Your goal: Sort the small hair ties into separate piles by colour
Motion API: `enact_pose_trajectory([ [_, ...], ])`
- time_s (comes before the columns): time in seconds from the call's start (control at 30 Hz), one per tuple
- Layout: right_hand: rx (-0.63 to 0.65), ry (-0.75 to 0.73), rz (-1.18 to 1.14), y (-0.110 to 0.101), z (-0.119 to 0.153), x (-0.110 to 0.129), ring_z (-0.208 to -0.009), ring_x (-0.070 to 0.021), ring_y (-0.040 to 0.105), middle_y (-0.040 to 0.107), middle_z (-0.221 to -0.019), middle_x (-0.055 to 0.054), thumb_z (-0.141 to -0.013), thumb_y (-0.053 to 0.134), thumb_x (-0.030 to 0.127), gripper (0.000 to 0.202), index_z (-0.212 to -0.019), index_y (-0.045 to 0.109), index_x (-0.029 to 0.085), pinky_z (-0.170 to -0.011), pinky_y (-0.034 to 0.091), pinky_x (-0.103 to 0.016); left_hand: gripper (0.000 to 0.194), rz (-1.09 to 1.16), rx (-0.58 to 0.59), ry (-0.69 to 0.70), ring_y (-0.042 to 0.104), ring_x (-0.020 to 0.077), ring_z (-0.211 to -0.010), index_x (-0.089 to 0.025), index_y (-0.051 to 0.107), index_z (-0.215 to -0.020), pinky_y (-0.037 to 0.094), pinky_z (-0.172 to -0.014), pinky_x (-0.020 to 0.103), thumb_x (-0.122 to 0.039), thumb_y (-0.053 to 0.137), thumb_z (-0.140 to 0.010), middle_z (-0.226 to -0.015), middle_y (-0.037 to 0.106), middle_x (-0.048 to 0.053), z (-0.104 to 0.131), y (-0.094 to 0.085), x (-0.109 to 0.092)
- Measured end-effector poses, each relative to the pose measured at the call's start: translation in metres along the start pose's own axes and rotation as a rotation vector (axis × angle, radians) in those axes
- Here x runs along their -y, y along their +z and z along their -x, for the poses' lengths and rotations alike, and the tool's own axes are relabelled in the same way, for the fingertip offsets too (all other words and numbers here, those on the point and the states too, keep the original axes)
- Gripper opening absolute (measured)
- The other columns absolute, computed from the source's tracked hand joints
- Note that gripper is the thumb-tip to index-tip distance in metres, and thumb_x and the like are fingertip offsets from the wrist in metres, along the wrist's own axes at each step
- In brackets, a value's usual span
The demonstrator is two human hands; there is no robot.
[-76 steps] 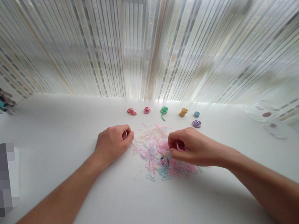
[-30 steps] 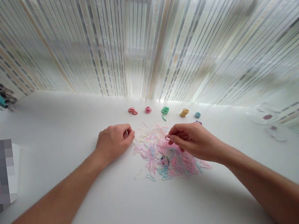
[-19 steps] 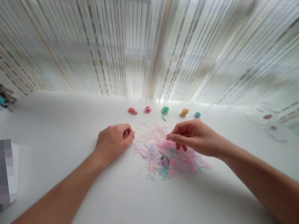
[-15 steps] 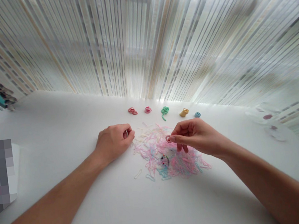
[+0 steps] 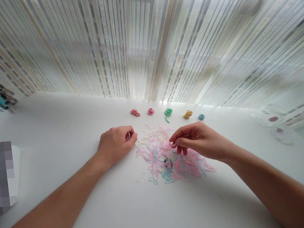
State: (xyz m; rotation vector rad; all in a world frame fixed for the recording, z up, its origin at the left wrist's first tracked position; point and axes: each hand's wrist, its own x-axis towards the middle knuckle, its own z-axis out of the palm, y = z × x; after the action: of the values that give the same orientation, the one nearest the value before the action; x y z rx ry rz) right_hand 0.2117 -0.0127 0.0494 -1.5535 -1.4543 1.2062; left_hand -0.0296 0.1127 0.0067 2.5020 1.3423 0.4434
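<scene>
Between thumb and forefinger, my right hand [image 5: 195, 140] pinches a small pink elastic band [image 5: 172, 145], mostly covered by the fingertips. It hovers over a loose pile of thin elastic bands [image 5: 188, 166] in pink, white and pale blue. Left of the pile, my left hand [image 5: 117, 143] rests on the white table [image 5: 141, 214] with its fingers curled in and the thumb against the forefinger. I see nothing held there. A small multicoloured item [image 5: 167, 162] lies among the bands; its kind is unclear.
Behind the pile runs a row of small band clusters: red [image 5: 135, 112], pink [image 5: 151, 111], green [image 5: 169, 114], yellow [image 5: 187, 114] and blue [image 5: 201, 116]. Clear round pieces [image 5: 280, 136] lie at the right. A string curtain [image 5: 139, 49] hangs along the far edge.
My right fingers have shifted around the pink band, so less of its ring shows. The left hand stays in place.
</scene>
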Motion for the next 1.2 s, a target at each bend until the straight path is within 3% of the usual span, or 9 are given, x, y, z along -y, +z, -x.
enact_pose_trajectory([
  [0.17,0.034,0.032,0.003,0.0007,-0.0009,-0.0032,-0.081,-0.0196,0.075,0.077,-0.089,-0.008,-0.079,0.075,0.023,0.017,-0.094,0.072,0.015,-0.066,0.059,-0.026,0.028,-0.005,-0.008,0.008,0.058,0.0177,-0.068,-0.025,0.063,-0.075,0.029,-0.061,0.031,-0.043,0.046,-0.088,-0.072,0.068,-0.002,0.0004,0.0004,0.0003],
  [0.4,0.007,0.005,0.168,0.0007,0.0011,-0.0048,-0.058,-0.0126,0.064,0.072,-0.073,-0.005,-0.088,0.07,0.037,0.022,-0.087,0.073,0.015,-0.052,0.05,-0.024,0.029,-0.017,-0.008,0.014,0.06,0.0182,-0.07,-0.024,0.064,-0.075,0.03,-0.061,0.031,-0.043,0.047,-0.089,-0.073,0.07,-0.001,0.0011,0.0005,0.0003],
  [0.5,-0.022,-0.034,0.248,-0.0001,0.0008,-0.0054,-0.06,-0.012,0.059,0.07,-0.069,-0.004,-0.085,0.072,0.036,0.02,-0.084,0.077,0.016,-0.052,0.045,-0.023,0.029,-0.011,-0.011,0.012,0.059,0.0177,-0.069,-0.024,0.064,-0.075,0.03,-0.061,0.031,-0.043,0.047,-0.089,-0.073,0.069,-0.001,0.001,0.0003,0.0003],
  [0.73,0.01,0.092,0.108,-0.0001,-0.0005,-0.0046,-0.052,-0.0112,0.058,0.065,-0.058,-0.001,-0.077,0.08,0.033,0.019,-0.078,0.074,0.015,-0.045,0.042,-0.021,0.028,0.002,-0.012,0.014,0.057,0.0175,-0.068,-0.024,0.062,-0.075,0.029,-0.061,0.03,-0.043,0.046,-0.089,-0.072,0.068,-0.001,0.0005,0.0013,0.0013],
  [0.93,0.024,0.092,0.094,0.0008,-0.0003,-0.0051,-0.054,-0.0135,0.065,0.069,-0.061,-0.004,-0.081,0.077,0.038,0.024,-0.082,0.075,0.014,-0.044,0.046,-0.021,0.03,0.001,-0.005,0.017,0.058,0.0177,-0.068,-0.024,0.062,-0.075,0.029,-0.061,0.031,-0.044,0.046,-0.089,-0.072,0.069,-0.001,0.0006,0.0009,0.0015],
  [1.2,0.014,0.13,0.06,0.0024,-0.0006,-0.0031,-0.05,-0.0128,0.063,0.068,-0.058,-0.004,-0.073,0.085,0.041,0.029,-0.075,0.074,0.014,-0.041,0.045,-0.021,0.031,-0.024,-0.006,0.019,0.061,0.0185,-0.071,-0.024,0.063,-0.075,0.03,-0.061,0.031,-0.044,0.045,-0.09,-0.075,0.071,0.0,0.0004,0.0015,0.0018],
])
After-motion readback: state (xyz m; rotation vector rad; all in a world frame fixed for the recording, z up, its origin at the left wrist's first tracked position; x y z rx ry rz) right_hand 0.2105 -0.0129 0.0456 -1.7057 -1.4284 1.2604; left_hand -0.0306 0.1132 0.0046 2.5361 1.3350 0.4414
